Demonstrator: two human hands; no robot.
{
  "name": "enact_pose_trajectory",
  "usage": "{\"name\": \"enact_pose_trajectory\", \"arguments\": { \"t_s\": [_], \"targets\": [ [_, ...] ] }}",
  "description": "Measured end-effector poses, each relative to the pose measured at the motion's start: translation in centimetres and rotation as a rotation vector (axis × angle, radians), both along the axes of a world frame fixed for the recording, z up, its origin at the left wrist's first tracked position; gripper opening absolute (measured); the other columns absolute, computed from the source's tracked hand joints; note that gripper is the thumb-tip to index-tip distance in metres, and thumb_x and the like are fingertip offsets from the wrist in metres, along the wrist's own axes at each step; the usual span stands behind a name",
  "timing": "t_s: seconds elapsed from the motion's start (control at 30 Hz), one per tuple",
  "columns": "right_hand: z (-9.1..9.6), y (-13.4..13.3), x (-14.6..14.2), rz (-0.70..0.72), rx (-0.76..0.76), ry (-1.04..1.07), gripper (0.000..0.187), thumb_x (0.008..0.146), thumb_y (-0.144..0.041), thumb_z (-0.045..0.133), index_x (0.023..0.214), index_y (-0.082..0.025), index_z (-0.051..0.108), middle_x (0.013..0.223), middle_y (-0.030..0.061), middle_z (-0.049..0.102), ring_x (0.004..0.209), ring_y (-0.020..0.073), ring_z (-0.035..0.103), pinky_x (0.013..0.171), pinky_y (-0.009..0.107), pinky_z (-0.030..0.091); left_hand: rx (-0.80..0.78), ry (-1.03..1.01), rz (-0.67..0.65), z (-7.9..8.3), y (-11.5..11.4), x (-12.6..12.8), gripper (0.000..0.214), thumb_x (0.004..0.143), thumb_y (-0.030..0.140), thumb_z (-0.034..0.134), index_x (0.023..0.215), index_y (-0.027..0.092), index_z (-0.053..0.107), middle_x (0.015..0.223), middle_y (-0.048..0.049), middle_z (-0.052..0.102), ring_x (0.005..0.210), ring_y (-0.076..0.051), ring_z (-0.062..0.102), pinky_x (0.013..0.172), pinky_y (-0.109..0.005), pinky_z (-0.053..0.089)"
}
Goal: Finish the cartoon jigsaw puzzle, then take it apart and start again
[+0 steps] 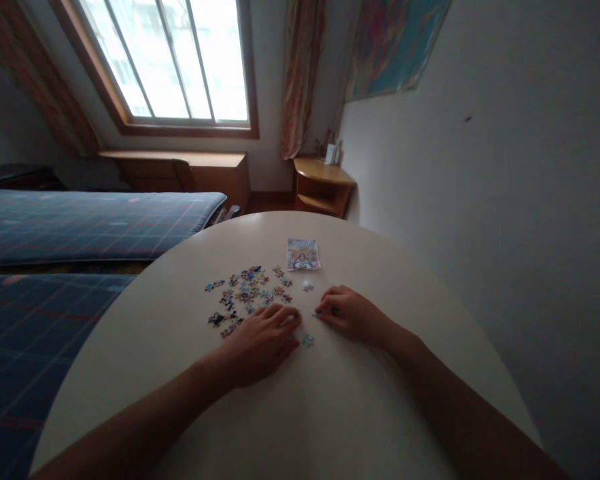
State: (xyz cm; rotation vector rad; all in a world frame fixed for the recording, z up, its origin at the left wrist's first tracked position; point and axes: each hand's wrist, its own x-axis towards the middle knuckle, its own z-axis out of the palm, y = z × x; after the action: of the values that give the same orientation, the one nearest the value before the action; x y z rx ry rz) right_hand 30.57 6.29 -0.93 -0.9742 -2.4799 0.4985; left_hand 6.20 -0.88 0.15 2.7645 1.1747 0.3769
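Several small jigsaw pieces (247, 290) lie scattered on a round white table (180, 347). My left hand (263, 341) rests palm down at the near edge of that scatter, fingers stretched toward the pieces. My right hand (347, 312) lies just to its right with fingers curled, the tips pinching a small piece I can barely see. One loose piece (307, 341) sits between the two hands and another (308, 287) lies just beyond them. A small printed picture card (303, 254) lies farther back on the table.
Two beds with blue plaid covers (80, 223) stand to the left of the table. A wooden desk (195, 170) sits under the window, a corner shelf (323, 183) beside a curtain. A white wall runs close along the right.
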Motion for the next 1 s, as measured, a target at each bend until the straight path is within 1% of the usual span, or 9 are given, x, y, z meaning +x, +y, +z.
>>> {"name": "enact_pose_trajectory", "arguments": {
  "t_s": [0.1,0.2,0.27,0.33,0.43,0.57,0.7,0.9,1.0],
  "targets": [
    [0.2,-0.2,-0.1,-0.028,0.005,-0.029,0.012,0.085,-0.020,0.065,0.094,-0.020,0.073,0.095,0.0076,0.069,0.094,0.0208,0.063,0.087,0.034,0.050,-0.002,0.031,-0.005,0.1,-0.3,0.5,0.037,0.097,0.023,0.048,0.133,0.019,0.051,0.135,-0.0102,0.056,0.120,-0.028,0.052,0.104,-0.045,0.045],
    [0.3,-0.4,-0.2,-0.041,0.007,-0.032,0.016,0.086,-0.022,0.064,0.099,-0.021,0.072,0.101,0.0086,0.069,0.096,0.0214,0.062,0.088,0.035,0.050,0.002,0.020,0.047,0.6,0.4,-0.4,0.038,0.096,0.021,0.048,0.134,0.020,0.051,0.135,-0.0092,0.057,0.121,-0.027,0.052,0.102,-0.043,0.045],
    [0.4,-0.4,-0.2,-0.039,0.001,-0.032,0.017,0.087,-0.023,0.063,0.101,-0.021,0.072,0.103,0.0089,0.068,0.096,0.0214,0.062,0.088,0.036,0.050,0.014,0.042,0.196,1.2,1.2,-1.9,0.031,0.095,0.019,0.048,0.125,0.020,0.058,0.128,-0.0102,0.061,0.117,-0.027,0.055,0.098,-0.042,0.048],
    [0.5,-0.5,-0.2,-0.033,-0.005,-0.035,0.016,0.087,-0.024,0.062,0.101,-0.021,0.072,0.103,0.0089,0.068,0.096,0.0212,0.062,0.087,0.036,0.050,0.018,0.111,0.381,1.9,2.2,-3.8,0.021,0.094,0.020,0.049,0.106,0.021,0.066,0.112,-0.0095,0.067,0.108,-0.026,0.059,0.087,-0.037,0.051],
    [0.6,-0.4,-0.2,-0.028,-0.012,-0.036,0.016,0.088,-0.024,0.062,0.100,-0.021,0.072,0.103,0.0091,0.068,0.096,0.0209,0.062,0.086,0.035,0.050,0.005,0.165,0.577,2.5,3.7,-6.6,0.024,0.096,0.025,0.046,0.093,0.023,0.070,0.102,-0.0064,0.070,0.099,-0.024,0.063,0.079,-0.032,0.051],
    [0.6,-0.4,-0.1,-0.028,-0.021,-0.032,0.016,0.088,-0.024,0.061,0.100,-0.020,0.072,0.101,0.0095,0.068,0.095,0.0210,0.062,0.087,0.036,0.049,-0.015,0.106,0.545,2.0,4.9,-8.4,0.025,0.096,0.030,0.048,0.105,0.026,0.071,0.111,-0.0044,0.069,0.103,-0.024,0.063,0.081,-0.030,0.050],
    [0.4,-0.2,0.0,-0.030,-0.028,-0.047,0.017,0.088,-0.024,0.062,0.101,-0.020,0.072,0.104,0.0098,0.067,0.096,0.0211,0.061,0.087,0.036,0.049,-0.068,0.098,0.483,1.4,5.3,-8.3,0.021,0.093,0.030,0.052,0.100,0.027,0.072,0.109,-0.0031,0.069,0.103,-0.022,0.063,0.082,-0.028,0.049],
    [0.2,-0.1,0.1,-0.022,-0.015,-0.040,0.017,0.087,-0.024,0.062,0.101,-0.020,0.072,0.103,0.0097,0.067,0.095,0.0209,0.061,0.086,0.035,0.049,-0.098,0.102,0.526,1.2,5.5,-8.5,0.018,0.092,0.023,0.052,0.096,0.024,0.070,0.104,-0.0035,0.070,0.095,-0.021,0.065,0.079,-0.028,0.049],
    [0.2,-0.1,0.0,-0.027,-0.009,-0.037,0.017,0.087,-0.024,0.062,0.100,-0.020,0.072,0.103,0.0099,0.067,0.095,0.0211,0.062,0.086,0.035,0.049,-0.081,0.101,0.561,0.8,5.6,-8.8,0.019,0.092,0.024,0.053,0.102,0.025,0.068,0.105,-0.0042,0.071,0.096,-0.022,0.065,0.078,-0.029,0.049]
  ]
}}
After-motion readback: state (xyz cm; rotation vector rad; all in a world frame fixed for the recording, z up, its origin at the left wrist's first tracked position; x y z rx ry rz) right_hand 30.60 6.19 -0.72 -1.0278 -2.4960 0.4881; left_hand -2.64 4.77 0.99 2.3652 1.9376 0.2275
